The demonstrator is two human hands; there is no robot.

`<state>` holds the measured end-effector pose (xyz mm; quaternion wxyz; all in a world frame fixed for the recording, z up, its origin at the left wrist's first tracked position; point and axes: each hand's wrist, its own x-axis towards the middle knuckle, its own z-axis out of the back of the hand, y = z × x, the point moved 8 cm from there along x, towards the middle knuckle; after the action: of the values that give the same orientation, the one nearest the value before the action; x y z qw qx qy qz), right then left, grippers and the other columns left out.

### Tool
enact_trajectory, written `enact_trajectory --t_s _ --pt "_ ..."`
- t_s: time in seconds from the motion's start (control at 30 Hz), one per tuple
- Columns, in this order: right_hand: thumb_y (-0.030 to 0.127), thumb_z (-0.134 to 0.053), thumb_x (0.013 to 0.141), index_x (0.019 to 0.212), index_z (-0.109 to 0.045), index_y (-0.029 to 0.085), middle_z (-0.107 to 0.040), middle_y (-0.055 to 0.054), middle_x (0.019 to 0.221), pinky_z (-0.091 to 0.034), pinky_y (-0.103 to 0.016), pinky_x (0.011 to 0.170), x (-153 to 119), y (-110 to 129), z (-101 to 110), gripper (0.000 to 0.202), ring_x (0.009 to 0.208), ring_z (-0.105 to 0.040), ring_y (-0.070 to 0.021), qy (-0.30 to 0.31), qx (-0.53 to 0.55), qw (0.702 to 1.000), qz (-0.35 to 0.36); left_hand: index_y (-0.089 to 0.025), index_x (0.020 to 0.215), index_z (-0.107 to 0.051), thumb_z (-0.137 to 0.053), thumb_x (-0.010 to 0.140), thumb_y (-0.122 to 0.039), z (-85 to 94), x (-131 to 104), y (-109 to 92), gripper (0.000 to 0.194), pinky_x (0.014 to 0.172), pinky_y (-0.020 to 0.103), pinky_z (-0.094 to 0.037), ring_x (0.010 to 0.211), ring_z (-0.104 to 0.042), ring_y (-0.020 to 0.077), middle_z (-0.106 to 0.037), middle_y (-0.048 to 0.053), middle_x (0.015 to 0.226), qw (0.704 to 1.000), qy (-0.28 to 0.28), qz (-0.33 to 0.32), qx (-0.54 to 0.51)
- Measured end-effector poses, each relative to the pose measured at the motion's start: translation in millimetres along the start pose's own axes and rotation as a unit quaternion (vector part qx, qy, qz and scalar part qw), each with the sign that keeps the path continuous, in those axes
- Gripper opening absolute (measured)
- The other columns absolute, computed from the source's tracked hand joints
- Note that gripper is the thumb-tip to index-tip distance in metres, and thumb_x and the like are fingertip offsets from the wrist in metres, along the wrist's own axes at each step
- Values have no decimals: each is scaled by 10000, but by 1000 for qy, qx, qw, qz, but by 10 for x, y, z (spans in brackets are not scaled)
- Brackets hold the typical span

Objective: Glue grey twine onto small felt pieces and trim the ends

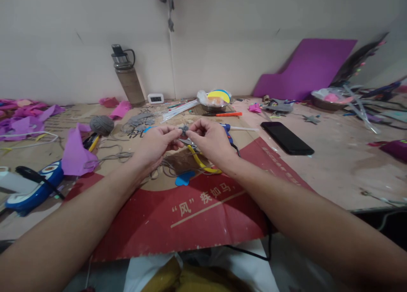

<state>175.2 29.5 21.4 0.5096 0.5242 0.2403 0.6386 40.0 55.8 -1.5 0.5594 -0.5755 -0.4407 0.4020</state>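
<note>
Between the fingertips of my left hand point(155, 146) and my right hand point(211, 143) is a small grey piece point(183, 131), too small to make out fully. Both hands pinch it from opposite sides, above the middle of the cardboard. Yellow-handled pliers point(203, 165) lie just below my right hand, their metal end partly hidden by the fingers. Loose grey yarn point(119, 155) trails under and left of my left hand. A blue cut-out shape point(185, 178) rests on the cardboard beneath the hands. Beyond my right hand sits a blue glue gun point(226, 129), partly covered.
A red-printed cardboard sheet point(143, 228) covers the table's front. Left are a grey yarn ball point(101, 125), purple scraps point(78, 154) and a tilted-looking bottle point(129, 80). A black phone point(286, 138) lies right. A bowl point(214, 107) stands behind, and a black cable point(269, 241) hangs in front.
</note>
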Motion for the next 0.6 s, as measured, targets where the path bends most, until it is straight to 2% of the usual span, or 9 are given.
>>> enact_trajectory --t_s 0.17,0.4,0.5,0.6 --pt "244 -611 727 671 -542 176 -470 54 572 -282 -251 523 15 -35 0 112 532 -373 -80 0 19 1000 -21 -135 714 -643 -711 705 -298 -8 -3 -36 177 530 219 -409 506 -540 87 -604 1 570 999 0 -38 36" --pt "268 -629 691 709 -560 170 -506 48 597 -299 -245 525 21 -136 -70 122 542 -403 -79 12 73 995 -62 -139 764 -627 -655 730 -264 4 -68 -160 133 554 229 -410 497 -530 95 -610 -5 538 986 -43 -66 147" --pt "283 -626 685 770 -591 166 -534 42 623 -326 -245 542 27 -154 -98 148 559 -429 -85 20 98 993 -61 -144 743 -620 -658 722 -252 -10 -83 -194 117 553 231 -412 499 -533 98 -603 -9 535 984 -45 -77 151" --pt "259 -605 678 723 -592 161 -552 33 631 -338 -244 553 36 -147 -107 109 573 -450 -87 28 111 992 -61 -140 743 -629 -682 711 -260 -20 -68 -164 135 561 230 -422 512 -543 97 -611 -2 555 990 -28 -69 123"
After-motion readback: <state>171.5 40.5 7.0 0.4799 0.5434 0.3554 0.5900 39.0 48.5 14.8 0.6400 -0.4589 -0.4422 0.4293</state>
